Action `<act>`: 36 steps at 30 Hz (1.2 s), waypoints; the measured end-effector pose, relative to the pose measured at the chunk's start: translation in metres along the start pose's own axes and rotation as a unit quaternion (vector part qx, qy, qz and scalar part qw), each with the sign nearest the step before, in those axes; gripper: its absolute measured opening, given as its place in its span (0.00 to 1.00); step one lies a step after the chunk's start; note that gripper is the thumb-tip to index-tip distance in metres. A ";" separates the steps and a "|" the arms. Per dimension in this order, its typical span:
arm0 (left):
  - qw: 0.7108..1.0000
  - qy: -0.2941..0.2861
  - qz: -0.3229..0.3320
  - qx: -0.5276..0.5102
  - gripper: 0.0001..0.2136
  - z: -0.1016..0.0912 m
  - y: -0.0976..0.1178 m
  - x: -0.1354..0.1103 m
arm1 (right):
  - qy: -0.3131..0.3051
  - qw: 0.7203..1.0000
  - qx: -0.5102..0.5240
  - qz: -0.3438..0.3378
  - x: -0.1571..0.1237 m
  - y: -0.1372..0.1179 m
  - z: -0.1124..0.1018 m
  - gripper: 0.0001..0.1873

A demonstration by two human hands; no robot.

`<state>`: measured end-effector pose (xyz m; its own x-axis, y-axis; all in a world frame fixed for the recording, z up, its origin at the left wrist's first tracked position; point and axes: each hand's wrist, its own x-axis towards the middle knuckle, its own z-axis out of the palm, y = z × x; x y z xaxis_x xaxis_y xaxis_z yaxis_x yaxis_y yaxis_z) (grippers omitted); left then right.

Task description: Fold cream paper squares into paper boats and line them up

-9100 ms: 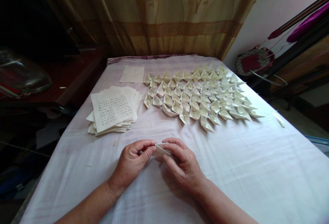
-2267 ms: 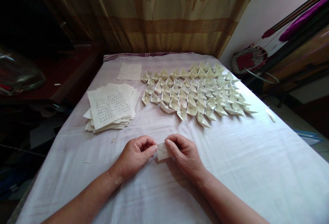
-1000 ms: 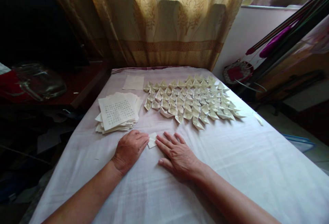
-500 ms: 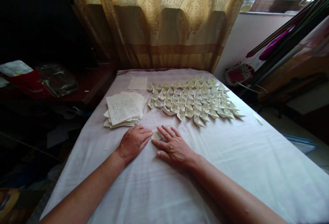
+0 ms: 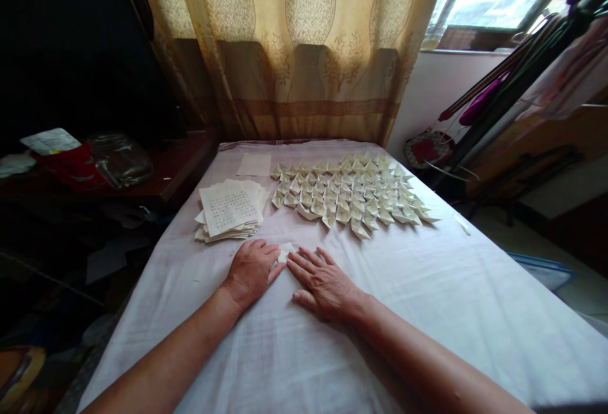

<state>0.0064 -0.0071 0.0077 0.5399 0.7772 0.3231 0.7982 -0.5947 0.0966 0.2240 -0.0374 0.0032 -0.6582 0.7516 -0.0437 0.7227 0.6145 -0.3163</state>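
A small folded piece of paper (image 5: 285, 252) lies on the white cloth between my two hands, partly hidden by fingers. My left hand (image 5: 253, 271) is closed at its left edge, fingers together and thumb at the near side, holding it against the cloth. Stretched flat with its fingers apart, my right hand (image 5: 323, 281) touches the paper's right side with its fingertips. Beyond my left hand is a stack of square paper sheets (image 5: 230, 208), the top one printed with rows of characters. Many folded paper boats (image 5: 342, 189) stand in close rows farther back to the right.
A single paper sheet (image 5: 254, 164) lies behind the stack. A white scrap (image 5: 463, 224) rests near the table's right edge. To the left, a dark cabinet carries a red container (image 5: 76, 167) and a clear jar (image 5: 122, 157). A yellow curtain (image 5: 308, 97) hangs behind the table.
The camera view has tilted up slightly. My right fingers have shifted over the folded paper's right side, and my left thumb has moved out along its near edge.
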 end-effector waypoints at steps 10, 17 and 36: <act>0.999 0.029 -0.001 0.019 0.06 0.004 0.008 -0.004 | 0.044 0.997 -0.012 0.057 0.003 0.001 -0.014 0.33; 0.999 0.036 -0.020 0.026 0.07 0.008 0.011 -0.007 | 0.037 0.997 -0.012 0.071 0.026 -0.011 0.001 0.35; 0.998 0.055 0.002 -0.019 0.05 0.007 0.040 -0.023 | 0.117 0.986 -0.005 0.122 0.000 -0.004 0.008 0.28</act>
<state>0.0276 -0.0471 -0.0029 0.5086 0.7488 0.4249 0.7842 -0.6066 0.1305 0.2189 -0.0418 -0.0029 -0.3989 0.9111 0.1035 0.8559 0.4105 -0.3144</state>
